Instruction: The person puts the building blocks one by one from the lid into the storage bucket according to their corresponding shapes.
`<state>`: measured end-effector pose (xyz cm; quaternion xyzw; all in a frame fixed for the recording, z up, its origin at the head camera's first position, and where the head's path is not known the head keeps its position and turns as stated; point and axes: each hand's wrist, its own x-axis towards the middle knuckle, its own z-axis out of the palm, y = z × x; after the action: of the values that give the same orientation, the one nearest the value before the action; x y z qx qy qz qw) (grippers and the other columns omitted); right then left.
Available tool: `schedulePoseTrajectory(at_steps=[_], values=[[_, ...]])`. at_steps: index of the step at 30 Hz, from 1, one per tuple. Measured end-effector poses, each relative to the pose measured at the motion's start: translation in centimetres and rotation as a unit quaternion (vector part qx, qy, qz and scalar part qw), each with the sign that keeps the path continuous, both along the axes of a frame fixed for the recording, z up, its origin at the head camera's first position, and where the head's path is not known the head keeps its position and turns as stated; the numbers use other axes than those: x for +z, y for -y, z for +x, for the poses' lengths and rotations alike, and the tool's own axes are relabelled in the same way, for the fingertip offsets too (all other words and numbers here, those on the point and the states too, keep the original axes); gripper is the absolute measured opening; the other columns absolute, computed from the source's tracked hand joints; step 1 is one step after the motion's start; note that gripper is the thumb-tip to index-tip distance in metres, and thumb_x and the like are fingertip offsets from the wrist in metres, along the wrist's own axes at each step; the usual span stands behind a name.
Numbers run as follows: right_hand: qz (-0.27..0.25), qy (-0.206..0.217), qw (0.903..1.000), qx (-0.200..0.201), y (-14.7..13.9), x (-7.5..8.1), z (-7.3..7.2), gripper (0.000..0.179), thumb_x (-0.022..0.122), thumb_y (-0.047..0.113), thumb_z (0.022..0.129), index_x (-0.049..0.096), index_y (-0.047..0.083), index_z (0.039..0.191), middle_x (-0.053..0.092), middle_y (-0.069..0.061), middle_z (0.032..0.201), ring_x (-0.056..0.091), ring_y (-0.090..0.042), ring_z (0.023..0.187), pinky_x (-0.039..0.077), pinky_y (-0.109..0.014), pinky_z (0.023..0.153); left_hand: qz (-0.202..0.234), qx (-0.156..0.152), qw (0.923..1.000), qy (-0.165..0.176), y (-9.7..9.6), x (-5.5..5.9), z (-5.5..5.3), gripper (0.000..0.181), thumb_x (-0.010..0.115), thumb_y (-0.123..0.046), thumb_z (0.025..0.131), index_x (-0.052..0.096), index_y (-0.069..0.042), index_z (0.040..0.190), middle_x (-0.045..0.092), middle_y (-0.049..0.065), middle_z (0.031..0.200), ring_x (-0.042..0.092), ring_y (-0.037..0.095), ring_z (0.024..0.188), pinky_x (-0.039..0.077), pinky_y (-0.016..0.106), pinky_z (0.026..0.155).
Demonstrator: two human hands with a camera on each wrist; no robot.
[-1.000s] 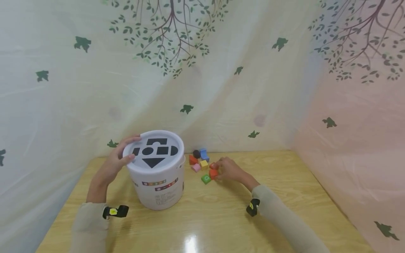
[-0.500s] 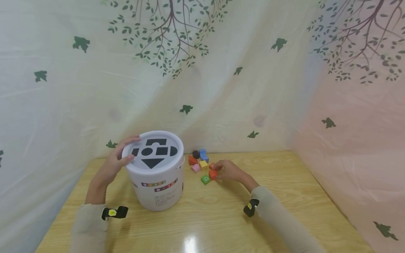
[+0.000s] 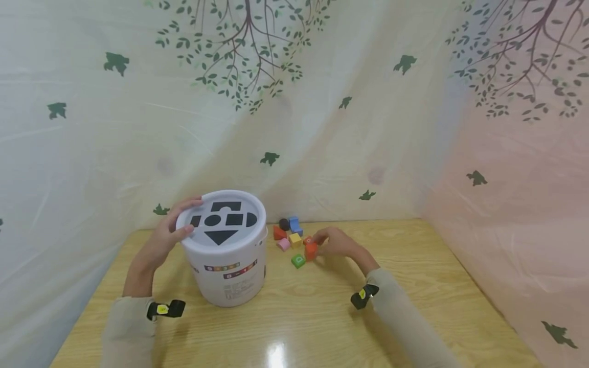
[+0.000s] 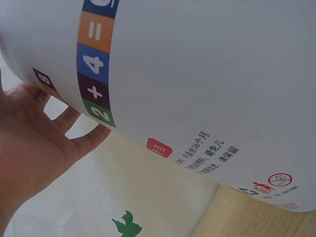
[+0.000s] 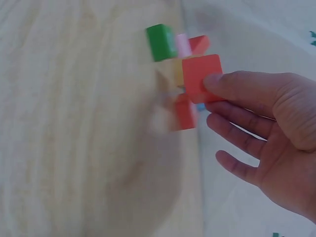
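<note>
At the left of the table stands a white bucket point(image 3: 230, 278) whose lid has dark shaped holes. My left hand point(image 3: 163, 235) grips its rim, with the thumb over the lid edge; in the left wrist view the fingers point(image 4: 89, 140) spread against the wall. My right hand point(image 3: 338, 243) pinches a red block point(image 5: 201, 79) between thumb and fingers, just above the table. Close by lie a green block point(image 3: 298, 261), a yellow block point(image 3: 295, 240), a pink block point(image 3: 283, 244) and a smaller red block point(image 3: 308, 240).
Behind these, a red wedge-shaped block point(image 3: 279, 233), a black round block point(image 3: 284, 224) and blue blocks point(image 3: 295, 226) sit near the table's back edge. A printed cloth point(image 3: 322, 168) hangs behind the wooden table point(image 3: 294, 317).
The right hand has taken hold of the red block and raised it slightly from the table. The left hand and the bucket have stayed in place.
</note>
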<state>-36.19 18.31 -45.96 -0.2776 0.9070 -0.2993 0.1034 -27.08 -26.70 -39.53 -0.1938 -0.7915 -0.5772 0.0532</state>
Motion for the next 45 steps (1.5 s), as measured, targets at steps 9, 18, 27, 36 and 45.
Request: schedulePoseTrajectory(at_steps=[9, 18, 27, 36, 45], values=[[-0.031, 0.02, 0.9985, 0.04, 0.2, 3.7, 0.3, 0.028, 0.079, 0.015, 0.084, 0.076, 0.009, 0.111, 0.076, -0.006, 0.11, 0.066, -0.03, 0.107, 0.048, -0.057, 0.098, 0.006, -0.005, 1.0, -0.002, 0.0, -0.1, -0.1, 0.055, 0.051, -0.013, 0.101, 0.041, -0.016, 0.155, 0.021, 0.012, 0.167, 0.036, 0.009, 0.137, 0.04, 0.012, 0.099], [-0.011, 0.001, 0.9972, 0.074, 1.1, 7.3, 0.7, 0.031, 0.078, 0.018, 0.086, 0.075, 0.009, 0.115, 0.075, -0.004, 0.114, 0.066, -0.025, 0.106, 0.049, -0.052, 0.101, 0.01, -0.007, 0.9999, -0.005, -0.1, -0.1, -0.1, 0.055, 0.051, -0.012, 0.101, 0.041, -0.016, 0.155, 0.02, 0.012, 0.167, 0.036, 0.01, 0.137, 0.04, 0.012, 0.099], [-0.02, -0.046, 0.9951, 0.086, 2.9, 11.1, 1.6, 0.029, 0.076, 0.02, 0.089, 0.072, 0.012, 0.117, 0.073, 0.0, 0.113, 0.064, -0.025, 0.108, 0.048, -0.049, 0.101, 0.009, -0.006, 0.9999, -0.002, 0.0, -0.2, -0.2, 0.055, 0.051, -0.012, 0.101, 0.041, -0.016, 0.155, 0.021, 0.012, 0.166, 0.037, 0.01, 0.136, 0.04, 0.012, 0.099], [-0.064, -0.069, 0.9918, 0.087, 4.8, 14.1, 2.2, 0.03, 0.078, 0.019, 0.088, 0.071, 0.014, 0.116, 0.071, 0.0, 0.112, 0.06, -0.025, 0.11, 0.046, -0.046, 0.104, 0.009, -0.004, 0.9999, -0.003, -0.2, -0.1, -0.3, 0.056, 0.051, -0.011, 0.1, 0.041, -0.016, 0.155, 0.022, 0.012, 0.166, 0.037, 0.011, 0.135, 0.041, 0.013, 0.098], [-0.068, -0.091, 0.9902, 0.081, 6.7, 16.4, 2.7, 0.031, 0.078, 0.019, 0.087, 0.07, 0.012, 0.117, 0.071, -0.002, 0.113, 0.061, -0.029, 0.114, 0.046, -0.045, 0.105, 0.007, -0.003, 0.9999, -0.007, -0.1, -0.2, -0.4, 0.056, 0.051, -0.013, 0.1, 0.041, -0.016, 0.155, 0.022, 0.012, 0.166, 0.037, 0.011, 0.135, 0.041, 0.015, 0.099]])
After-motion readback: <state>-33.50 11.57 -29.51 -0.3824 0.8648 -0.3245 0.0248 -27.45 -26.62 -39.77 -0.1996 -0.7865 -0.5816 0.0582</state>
